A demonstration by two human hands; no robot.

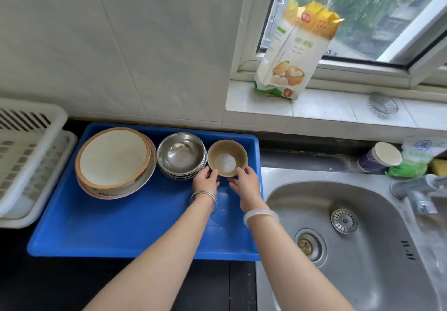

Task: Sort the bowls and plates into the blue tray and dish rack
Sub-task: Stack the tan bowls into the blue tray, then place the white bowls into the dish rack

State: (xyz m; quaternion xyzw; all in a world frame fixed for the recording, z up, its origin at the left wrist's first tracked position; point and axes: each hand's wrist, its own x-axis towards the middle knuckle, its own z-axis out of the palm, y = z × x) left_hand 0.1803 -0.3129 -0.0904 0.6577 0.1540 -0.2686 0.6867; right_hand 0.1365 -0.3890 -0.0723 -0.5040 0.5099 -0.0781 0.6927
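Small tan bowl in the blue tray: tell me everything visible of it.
The small tan round bowl is matte, perhaps plastic or ceramic, with a pale whitish circular bottom inside. It is upright and empty, at the far right corner of the blue plastic tray, close beside the stack of shiny steel bowls; contact between them cannot be told. The left hand grips its near left side and the right hand its near right side.
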